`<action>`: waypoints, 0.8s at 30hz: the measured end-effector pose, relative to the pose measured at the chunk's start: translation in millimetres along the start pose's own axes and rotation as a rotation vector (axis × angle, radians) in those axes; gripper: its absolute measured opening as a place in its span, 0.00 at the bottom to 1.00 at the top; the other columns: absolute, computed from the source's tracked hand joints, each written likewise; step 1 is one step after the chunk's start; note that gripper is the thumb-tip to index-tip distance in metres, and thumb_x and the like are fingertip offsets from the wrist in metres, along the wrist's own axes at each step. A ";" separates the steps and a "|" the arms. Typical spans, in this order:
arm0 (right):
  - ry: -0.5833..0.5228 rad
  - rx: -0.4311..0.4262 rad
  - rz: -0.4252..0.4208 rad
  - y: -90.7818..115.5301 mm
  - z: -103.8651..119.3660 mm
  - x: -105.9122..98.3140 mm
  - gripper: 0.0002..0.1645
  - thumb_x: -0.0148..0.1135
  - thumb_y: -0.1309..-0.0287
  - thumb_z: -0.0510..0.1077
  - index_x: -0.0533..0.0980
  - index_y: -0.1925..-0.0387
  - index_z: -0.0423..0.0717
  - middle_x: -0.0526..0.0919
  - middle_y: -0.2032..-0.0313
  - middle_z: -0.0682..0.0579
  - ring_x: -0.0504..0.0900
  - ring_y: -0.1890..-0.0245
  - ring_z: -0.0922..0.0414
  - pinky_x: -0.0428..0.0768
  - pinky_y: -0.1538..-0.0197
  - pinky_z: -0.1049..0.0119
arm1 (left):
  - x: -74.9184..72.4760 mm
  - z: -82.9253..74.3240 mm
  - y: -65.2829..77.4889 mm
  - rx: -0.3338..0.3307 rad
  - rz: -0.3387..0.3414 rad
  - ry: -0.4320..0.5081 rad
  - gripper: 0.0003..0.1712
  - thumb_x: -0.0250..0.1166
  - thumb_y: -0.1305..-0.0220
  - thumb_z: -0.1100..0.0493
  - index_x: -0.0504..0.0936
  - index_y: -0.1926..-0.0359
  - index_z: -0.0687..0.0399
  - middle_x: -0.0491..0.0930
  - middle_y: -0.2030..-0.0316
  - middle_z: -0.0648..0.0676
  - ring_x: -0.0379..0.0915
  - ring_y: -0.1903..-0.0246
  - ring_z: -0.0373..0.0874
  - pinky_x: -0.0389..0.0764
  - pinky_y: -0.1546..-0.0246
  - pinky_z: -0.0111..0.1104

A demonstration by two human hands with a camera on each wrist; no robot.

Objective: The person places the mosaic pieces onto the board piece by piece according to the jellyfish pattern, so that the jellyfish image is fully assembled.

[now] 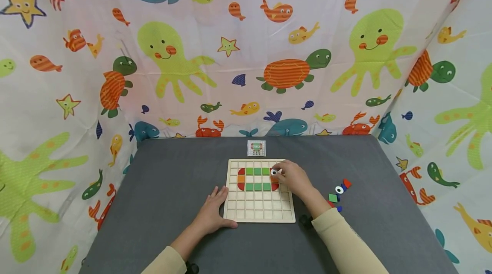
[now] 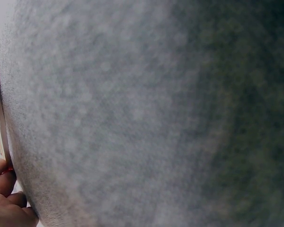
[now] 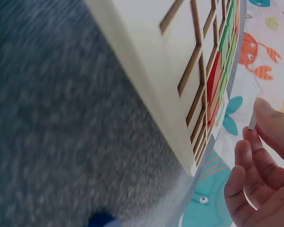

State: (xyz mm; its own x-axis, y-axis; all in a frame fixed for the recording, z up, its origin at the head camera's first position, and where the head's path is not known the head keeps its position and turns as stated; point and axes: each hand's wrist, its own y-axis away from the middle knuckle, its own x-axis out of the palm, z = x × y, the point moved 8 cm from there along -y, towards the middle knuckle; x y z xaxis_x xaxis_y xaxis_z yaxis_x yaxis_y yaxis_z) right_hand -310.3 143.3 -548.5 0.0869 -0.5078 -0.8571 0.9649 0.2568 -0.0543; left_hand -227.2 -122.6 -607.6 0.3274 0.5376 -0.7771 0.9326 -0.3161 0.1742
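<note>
A pale wooden grid board (image 1: 259, 215) lies flat on the table, with red, orange and green tiles set in its upper rows. At its left edge and front left corner rests my left hand (image 1: 211, 213), fingers extended along the side and thumb at the front. Over the upper right of the pattern, my right hand (image 1: 295, 179) pinches a small white tile with a dark dot (image 1: 273, 172) between thumb and fingertip. Seen edge-on in the right wrist view, that thin white tile (image 3: 252, 120) is clasped by the right hand. The left wrist view is mostly blurred cloth.
Loose pieces lie right of the board: a white piece with a dark centre (image 1: 339, 190), a green square (image 1: 332, 198), a red piece (image 1: 347, 183) and blue ones. A small picture card (image 1: 256, 148) lies behind the board on the grey table (image 1: 169, 180).
</note>
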 end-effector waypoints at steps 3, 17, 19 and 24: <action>0.008 -0.009 0.018 -3.4 3.8 5.7 0.14 0.70 0.38 0.46 0.86 0.51 0.50 0.86 0.54 0.53 0.83 0.59 0.55 0.84 0.59 0.54 | 0.7 1.6 -0.9 -0.002 -0.002 -0.005 0.73 0.83 0.62 0.36 0.54 0.21 0.57 0.53 0.21 0.57 0.39 0.20 0.58 0.49 0.23 0.56; 0.062 -0.037 0.051 -10.7 21.5 23.0 0.15 0.73 0.41 0.47 0.86 0.52 0.48 0.85 0.60 0.53 0.83 0.60 0.55 0.84 0.56 0.55 | 0.3 -0.1 -0.2 -0.010 0.000 -0.007 0.73 0.84 0.62 0.37 0.54 0.21 0.57 0.53 0.21 0.57 0.39 0.20 0.58 0.49 0.23 0.56; 0.072 -0.030 0.061 -11.8 21.3 25.5 0.15 0.74 0.41 0.46 0.86 0.53 0.48 0.84 0.62 0.53 0.81 0.62 0.56 0.84 0.57 0.56 | 0.1 -1.2 0.4 -0.002 -0.001 -0.006 0.73 0.84 0.63 0.37 0.55 0.21 0.58 0.53 0.22 0.58 0.39 0.21 0.59 0.49 0.23 0.57; 0.082 -0.016 0.076 -13.2 19.4 30.7 0.13 0.73 0.41 0.46 0.86 0.55 0.49 0.83 0.64 0.55 0.79 0.65 0.59 0.83 0.59 0.57 | -0.9 -1.1 0.6 0.008 -0.012 0.005 0.73 0.84 0.63 0.38 0.56 0.22 0.59 0.54 0.22 0.59 0.40 0.21 0.60 0.50 0.23 0.57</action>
State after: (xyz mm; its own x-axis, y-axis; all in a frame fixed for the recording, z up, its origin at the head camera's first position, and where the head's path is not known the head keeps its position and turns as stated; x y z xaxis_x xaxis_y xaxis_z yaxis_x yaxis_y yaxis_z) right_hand -315.5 108.4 -564.1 0.1387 -0.4174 -0.8981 0.9523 0.3052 0.0052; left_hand -226.8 -122.4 -606.1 0.3170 0.5451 -0.7762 0.9352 -0.3161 0.1599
